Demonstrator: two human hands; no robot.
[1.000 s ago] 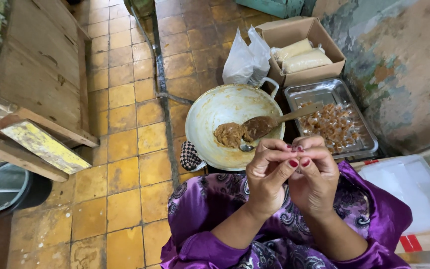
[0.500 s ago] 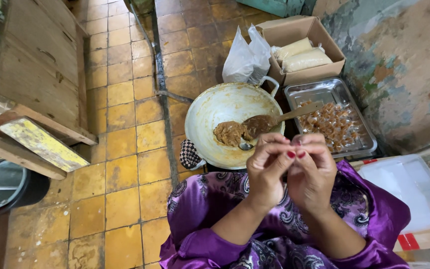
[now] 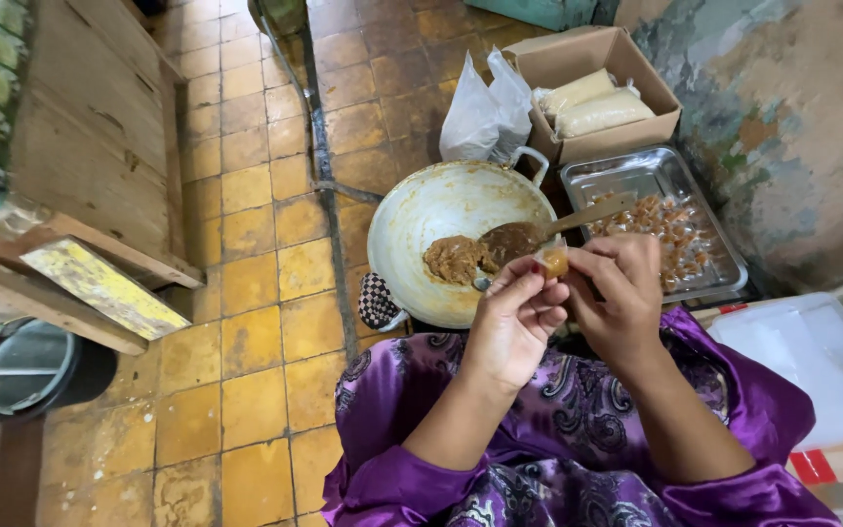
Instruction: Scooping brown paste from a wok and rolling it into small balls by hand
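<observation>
Hands meet just right of the frame's centre: the left hand (image 3: 514, 317) and right hand (image 3: 617, 293) pinch a small brown sweet (image 3: 554, 262) between their fingertips, each grip closed tight around it, apparently inside a thin clear wrapper. Just beyond them sits a wide pale pan (image 3: 421, 220) holding a lump of brown paste (image 3: 453, 259) and a wooden spoon (image 3: 539, 232). A metal tray (image 3: 636, 171) of small brown pieces stands to the right of the pan, with a cardboard box (image 3: 578, 59) of pale packets at the upper right and a white plastic bag (image 3: 485, 107) beside it.

Judging by the narrow pinch, the sweet could slip and fall onto the purple lap or the tiled floor (image 3: 246, 293), and sticky paste on the fingers could foul the wrapper.

Fingertips hide most of the sweet, so I cannot tell how far it is wrapped. The pieces in the tray are too small to make out, and the white lidded bin (image 3: 812, 361) at the right edge is cut off.
</observation>
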